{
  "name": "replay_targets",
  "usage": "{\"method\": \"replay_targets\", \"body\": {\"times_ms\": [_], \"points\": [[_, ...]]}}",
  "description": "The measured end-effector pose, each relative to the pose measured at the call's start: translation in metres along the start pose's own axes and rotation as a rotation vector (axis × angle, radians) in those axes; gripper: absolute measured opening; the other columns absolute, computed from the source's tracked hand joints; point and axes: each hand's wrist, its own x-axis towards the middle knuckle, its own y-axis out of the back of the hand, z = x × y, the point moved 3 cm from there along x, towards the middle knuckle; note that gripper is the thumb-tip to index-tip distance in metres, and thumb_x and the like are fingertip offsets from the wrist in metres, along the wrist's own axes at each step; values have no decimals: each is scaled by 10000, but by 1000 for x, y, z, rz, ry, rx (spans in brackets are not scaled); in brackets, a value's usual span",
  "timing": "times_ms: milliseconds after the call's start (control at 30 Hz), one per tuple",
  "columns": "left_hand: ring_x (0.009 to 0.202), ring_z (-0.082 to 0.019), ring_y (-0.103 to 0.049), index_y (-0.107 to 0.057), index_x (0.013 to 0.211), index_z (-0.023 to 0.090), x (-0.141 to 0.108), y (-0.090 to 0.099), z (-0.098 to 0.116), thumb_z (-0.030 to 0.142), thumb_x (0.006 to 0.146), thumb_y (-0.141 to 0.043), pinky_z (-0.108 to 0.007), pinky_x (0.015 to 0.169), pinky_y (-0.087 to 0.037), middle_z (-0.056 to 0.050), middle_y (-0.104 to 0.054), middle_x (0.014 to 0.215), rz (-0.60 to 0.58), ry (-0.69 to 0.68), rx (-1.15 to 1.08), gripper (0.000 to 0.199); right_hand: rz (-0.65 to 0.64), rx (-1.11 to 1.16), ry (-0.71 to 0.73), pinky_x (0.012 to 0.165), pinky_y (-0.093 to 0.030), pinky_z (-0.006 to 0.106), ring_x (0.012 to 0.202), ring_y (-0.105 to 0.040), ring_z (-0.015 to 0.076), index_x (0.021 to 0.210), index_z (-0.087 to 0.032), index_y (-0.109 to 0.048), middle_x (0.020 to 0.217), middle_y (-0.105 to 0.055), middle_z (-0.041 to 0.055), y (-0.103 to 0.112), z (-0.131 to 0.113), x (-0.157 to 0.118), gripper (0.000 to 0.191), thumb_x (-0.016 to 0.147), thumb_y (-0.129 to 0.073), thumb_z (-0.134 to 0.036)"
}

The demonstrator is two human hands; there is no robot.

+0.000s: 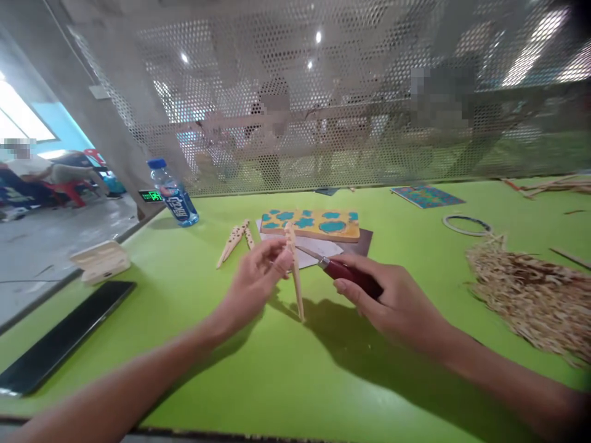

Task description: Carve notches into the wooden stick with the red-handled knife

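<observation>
Between the thumb and fingers of my left hand is a slim, pale carved wooden stick, notched at its upper end and tapering to a point below. My right hand grips a carving knife by its dark red handle; the thin blade points left at the notched part of the stick. Whether the blade touches the wood I cannot tell. Left of my left hand lie similar carved wooden pieces with dark spots. Behind the hands, a yellow board with teal patches rests over paper sheets.
On the green table, a water bottle, an open white case and a dark phone stand or lie left. Wood shavings, a ring and a patterned card are right. A perforated screen rises behind.
</observation>
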Motion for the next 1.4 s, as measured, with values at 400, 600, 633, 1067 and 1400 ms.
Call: {"method": "replay_targets", "body": {"times_ms": [400, 600, 633, 1067, 1400], "points": [[496, -86, -370, -563, 996, 170, -11, -17, -27, 430, 1053, -394, -213, 465, -299, 62, -421, 628, -72, -49, 236, 315, -169, 300, -168, 514, -397, 263, 539, -487, 126, 1042, -195, -607, 667, -567, -23, -19, 0, -1, 288, 1026, -479, -453], [493, -91, -295, -544, 937, 182, -11, -15, -38, 453, 1050, -371, -221, 463, -228, 77, -329, 601, -58, -2, 214, 342, -359, 861, -499, 279, -223, 174, 329, -310, 47, 1119, -214, -566, 617, -488, -84, -24, 0, -6, 360, 974, -572, -543], [493, -92, -296, -538, 916, 183, -11, -16, -38, 459, 1048, -372, -221, 463, -227, 76, -328, 596, -57, 2, 215, 348, -359, 910, -529, 271, -219, 164, 328, -310, 42, 1125, -218, -574, 627, -498, -81, -23, 0, -7, 350, 972, -583, -532], [476, -86, -296, -518, 859, 189, -8, -18, -43, 484, 1025, -388, -216, 457, -226, 77, -332, 594, -77, 84, 188, 362, -486, 1209, -714, 280, -153, 144, 370, -170, 34, 1087, -240, -603, 628, -428, -85, -24, 8, -6, 227, 1016, -505, -432], [495, -108, -351, -511, 831, 191, -9, -19, -38, 467, 1038, -352, -240, 497, -252, 65, -370, 567, -62, 33, 339, 380, -139, 218, -197, 579, -384, 271, 634, -481, 131, 952, -203, -593, 734, -566, -7, -25, 4, -9, 242, 1032, -488, -405]]}}
